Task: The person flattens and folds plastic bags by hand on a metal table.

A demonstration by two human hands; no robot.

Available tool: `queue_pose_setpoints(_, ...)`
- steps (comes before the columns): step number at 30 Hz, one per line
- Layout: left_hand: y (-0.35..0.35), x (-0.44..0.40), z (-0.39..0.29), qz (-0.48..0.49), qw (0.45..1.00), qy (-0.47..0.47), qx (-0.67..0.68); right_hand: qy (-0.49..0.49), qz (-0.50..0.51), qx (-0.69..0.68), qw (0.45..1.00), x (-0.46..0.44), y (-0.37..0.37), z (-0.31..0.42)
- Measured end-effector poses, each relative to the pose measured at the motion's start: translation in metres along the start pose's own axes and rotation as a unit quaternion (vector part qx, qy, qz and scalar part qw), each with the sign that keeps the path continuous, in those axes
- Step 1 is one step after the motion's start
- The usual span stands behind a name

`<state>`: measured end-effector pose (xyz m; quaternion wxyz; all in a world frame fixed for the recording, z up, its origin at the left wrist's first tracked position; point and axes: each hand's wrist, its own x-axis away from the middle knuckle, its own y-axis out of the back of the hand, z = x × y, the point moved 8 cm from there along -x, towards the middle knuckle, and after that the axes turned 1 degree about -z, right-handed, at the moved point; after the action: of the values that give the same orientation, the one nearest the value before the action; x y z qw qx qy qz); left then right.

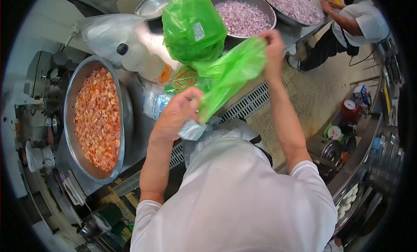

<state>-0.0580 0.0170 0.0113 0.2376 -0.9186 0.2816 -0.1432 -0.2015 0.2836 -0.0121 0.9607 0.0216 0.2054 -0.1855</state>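
A translucent green plastic bag point(236, 72) is stretched between my two hands, in front of my body. My left hand point(178, 113) is closed on its lower end. At the upper right, my right hand point(273, 50) grips the other end, slightly blurred. Close below my left fingers is a small whitish object point(192, 130); whether they touch it I cannot tell. A fuller green bag point(191, 28) with a white label stands on the metal table just beyond. Beside my left hand lies a clear bag point(155, 100) with blue print.
A large metal bowl of diced orange-red meat point(97, 121) stands at left. Bowls of chopped purple onion point(243, 18) stand at the back. A dark-capped bottle point(143, 63) leans near the bags. Another person point(358, 24) works at upper right. A floor drain grate point(245, 102) runs below the table.
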Motion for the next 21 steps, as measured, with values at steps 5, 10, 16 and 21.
queue_pose_setpoints(5,0.000,-0.020,-0.128,-0.343,0.677,-0.244,-0.603,0.031,0.457,-0.384,0.802,-0.040,-0.052,0.186)
queue_pose_setpoints(10,0.039,-0.069,-0.195,-0.370,0.495,-0.276,-0.736,0.329,0.460,0.274,0.778,-0.095,-0.155,0.157)
queue_pose_setpoints(16,0.103,-0.093,-0.099,-0.364,0.618,-0.190,-0.671,0.251,0.504,0.320,0.763,-0.063,-0.174,-0.004)
queue_pose_setpoints(21,0.093,-0.071,-0.096,-0.419,0.671,-0.240,-0.563,0.275,0.418,0.226,0.836,-0.047,-0.148,-0.001)
